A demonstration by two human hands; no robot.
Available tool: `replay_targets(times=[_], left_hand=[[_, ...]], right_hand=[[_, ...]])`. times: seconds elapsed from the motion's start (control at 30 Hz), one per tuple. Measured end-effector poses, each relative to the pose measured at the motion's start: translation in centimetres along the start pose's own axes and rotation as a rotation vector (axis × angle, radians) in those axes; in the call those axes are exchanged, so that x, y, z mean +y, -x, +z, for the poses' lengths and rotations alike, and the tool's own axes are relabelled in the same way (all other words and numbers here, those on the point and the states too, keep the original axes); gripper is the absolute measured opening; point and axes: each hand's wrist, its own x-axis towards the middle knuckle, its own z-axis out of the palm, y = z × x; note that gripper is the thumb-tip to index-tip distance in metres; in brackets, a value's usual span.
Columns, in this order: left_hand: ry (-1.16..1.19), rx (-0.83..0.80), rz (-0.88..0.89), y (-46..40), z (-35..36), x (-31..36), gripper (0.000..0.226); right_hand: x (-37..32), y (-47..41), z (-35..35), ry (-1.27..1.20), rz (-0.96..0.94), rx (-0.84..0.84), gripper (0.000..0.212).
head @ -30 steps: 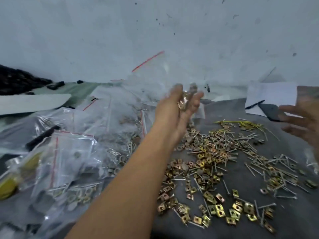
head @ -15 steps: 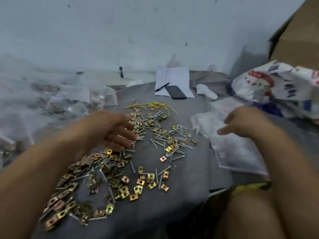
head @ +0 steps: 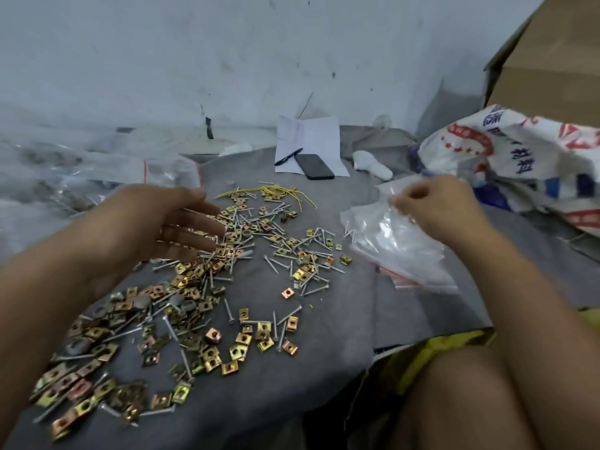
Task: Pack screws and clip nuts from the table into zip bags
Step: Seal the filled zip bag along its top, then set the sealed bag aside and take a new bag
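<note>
Gold clip nuts [head: 207, 349] and silver screws [head: 285, 254] lie scattered over a grey cloth [head: 341, 336]. My left hand [head: 156, 228] hovers over the left part of the pile, fingers straight and spread, holding nothing. On the right lies a stack of empty zip bags [head: 399, 245] with red seal strips. My right hand [head: 435, 209] pinches the top edge of one clear bag from that stack.
Filled zip bags [head: 97, 177] are heaped at the left. A sheet of paper [head: 311, 138] with a pen and a dark phone [head: 314, 166] sits at the back. Yellow wire ties [head: 276, 191] lie beyond the pile. A printed woven sack [head: 526, 157] and a cardboard box [head: 552, 60] stand at the right.
The view swung right from the filled bags. My left hand let go of a packed bag and came back over the pile. My right hand reached the empty bags and pinched one.
</note>
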Motion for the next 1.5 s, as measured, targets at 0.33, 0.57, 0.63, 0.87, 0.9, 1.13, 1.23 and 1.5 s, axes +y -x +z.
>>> replay_targets(times=[0.33, 0.57, 0.63, 0.87, 0.9, 1.13, 1.23, 1.5], left_hand=[[-0.047, -0.239, 0.142, 1.3, 4.3, 1.1, 0.041], [0.045, -0.014, 0.146, 0.7, 1.9, 1.1, 0.018], [0.038, 0.032, 0.121, 0.6, 1.6, 0.9, 0.014], [0.049, 0.263, 0.114, 0.3, 1.0, 0.9, 0.016], [0.051, 0.282, 0.114, 0.3, 0.9, 0.8, 0.016], [0.079, 0.25, 0.182, 0.7, 0.7, 1.1, 0.014], [0.052, 0.22, 0.191, 0.9, 0.1, 1.0, 0.015], [-0.019, 0.191, 0.295, 1.3, -0.5, 1.2, 0.033]], right_hand=[[-9.9, 1.3, 5.8, -1.033, 0.047, -0.175, 0.023], [-12.4, 1.8, 9.3, -1.028, -0.019, -0.158, 0.023], [-13.0, 1.9, 9.8, -1.015, -0.026, -0.167, 0.023], [-13.9, 3.4, 10.8, -0.554, -0.2, 0.105, 0.035], [-14.4, 3.9, 10.6, -0.528, -0.29, 0.117, 0.035], [-16.8, 7.6, 10.1, -0.547, -0.521, -0.292, 0.028], [-16.5, 7.3, 9.8, -0.647, -0.489, -0.291, 0.018], [-15.4, 6.2, 9.7, -0.904, -0.413, -0.57, 0.02]])
